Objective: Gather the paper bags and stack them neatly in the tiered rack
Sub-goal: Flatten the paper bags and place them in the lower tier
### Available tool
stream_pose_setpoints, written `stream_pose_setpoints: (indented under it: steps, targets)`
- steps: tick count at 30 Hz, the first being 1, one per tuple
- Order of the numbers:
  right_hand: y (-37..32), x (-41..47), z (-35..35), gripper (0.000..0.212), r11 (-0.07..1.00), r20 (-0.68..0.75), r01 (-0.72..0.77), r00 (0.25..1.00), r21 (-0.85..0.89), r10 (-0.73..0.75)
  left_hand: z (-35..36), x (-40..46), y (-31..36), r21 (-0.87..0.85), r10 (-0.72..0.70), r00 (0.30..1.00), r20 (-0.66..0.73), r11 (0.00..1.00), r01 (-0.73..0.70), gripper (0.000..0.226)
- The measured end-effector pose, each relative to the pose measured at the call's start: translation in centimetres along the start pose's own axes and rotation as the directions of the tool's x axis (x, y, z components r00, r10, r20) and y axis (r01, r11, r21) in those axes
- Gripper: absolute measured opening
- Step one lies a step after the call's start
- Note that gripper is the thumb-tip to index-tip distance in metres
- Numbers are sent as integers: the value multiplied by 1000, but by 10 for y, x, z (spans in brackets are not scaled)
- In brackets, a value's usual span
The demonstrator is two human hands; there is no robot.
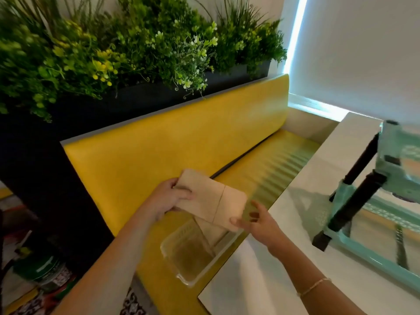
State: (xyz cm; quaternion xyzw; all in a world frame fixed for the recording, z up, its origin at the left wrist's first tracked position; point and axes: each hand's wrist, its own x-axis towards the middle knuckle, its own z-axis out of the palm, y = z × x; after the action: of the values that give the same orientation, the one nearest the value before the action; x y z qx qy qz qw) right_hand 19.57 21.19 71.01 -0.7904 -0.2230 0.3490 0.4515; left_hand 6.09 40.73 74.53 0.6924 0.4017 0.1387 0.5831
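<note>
A folded brown paper bag (210, 200) is held in the air above the yellow bench seat (261, 176). Its left end is grasped by the left hand (169, 198), with the thumb laid on the top face and the other fingers under it. The right hand (258, 220) is found at the bag's lower right corner; its thumb touches the edge, and the fingers are spread and loose, not closed around anything. Under the bag, a clear plastic tray (186, 253) is seen on the seat, with more brown paper lying in it. The tiered rack (386, 189), teal with black posts, stands on the white table (261, 280) at the right, well apart from the bag
</note>
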Motion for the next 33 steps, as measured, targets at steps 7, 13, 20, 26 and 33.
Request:
stream_pose_setpoints:
  steps: [7, 13, 20, 26, 33]
  targets:
    - [18, -77, -68, 86, 869, -31, -47, 997, 493, 72, 83, -48, 40, -183, -94, 936, 339, 969, 164, 24]
    - [93, -158, -121, 44, 810, -271, -124, 904, 573, 330, 201, -99, 10, -10, -315, 739, 595, 917, 399, 17]
    - [163, -195, -163, 44, 823, -500, -241, 695, 514, 516, 307, -144, -5, 214, -360, 719, 595, 933, 290, 7]
    - [176, -194, -169, 68, 901, -655, -330, 619, 283, 433, 348, -137, -9, 672, -2, 898, 440, 664, -327, 44]
    - [167, -189, -160, 48, 817, -855, -575, 445, -43, 268, 361, -123, -11, 660, -45, 891, 452, 689, -300, 65]
